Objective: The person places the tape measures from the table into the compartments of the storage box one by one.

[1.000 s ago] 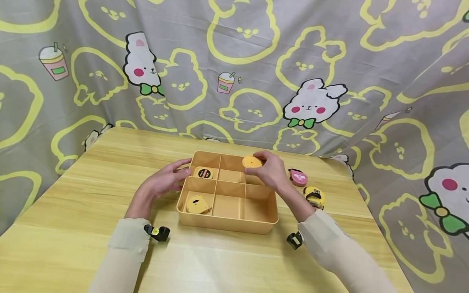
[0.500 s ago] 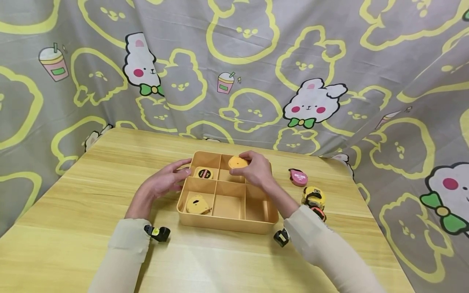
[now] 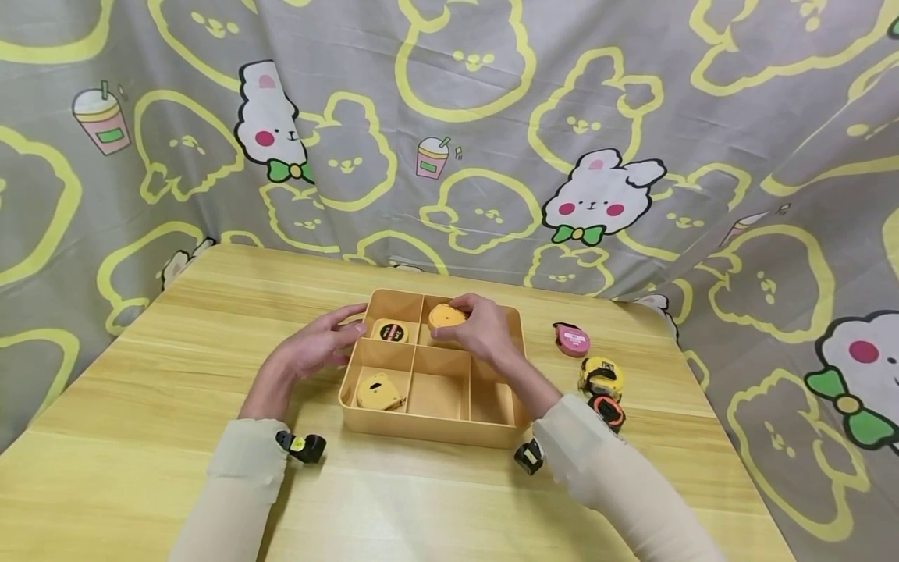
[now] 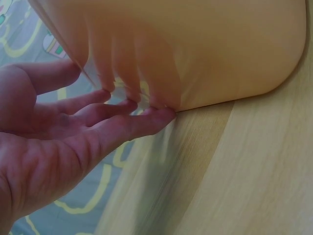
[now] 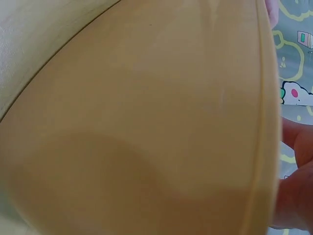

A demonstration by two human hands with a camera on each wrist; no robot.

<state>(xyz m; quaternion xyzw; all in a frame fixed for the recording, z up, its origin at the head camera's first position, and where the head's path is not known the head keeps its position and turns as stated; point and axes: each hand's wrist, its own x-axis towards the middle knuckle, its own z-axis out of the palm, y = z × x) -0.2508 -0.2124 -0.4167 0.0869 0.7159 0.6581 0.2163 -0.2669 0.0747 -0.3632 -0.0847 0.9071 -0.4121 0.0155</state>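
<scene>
My right hand pinches a yellow tape measure between thumb and fingers, over the back middle compartment of the peach divided box. In the right wrist view, the box's wall hides most of that hand. My left hand is at the box's left side. Its fingertips touch the outer wall in the left wrist view, with the thumb up by the rim. A yellow tape measure with a black label lies in the back left compartment. A cheese-yellow tape measure sits in the front left one.
Right of the box, a pink tape measure, a yellow-and-black one and an orange-and-black one lie on the wooden table. A patterned grey curtain hangs behind the table.
My right hand has carried the yellow tape measure left from the back right compartment to the back middle one, and slightly lower. My left hand has stayed at the box.
</scene>
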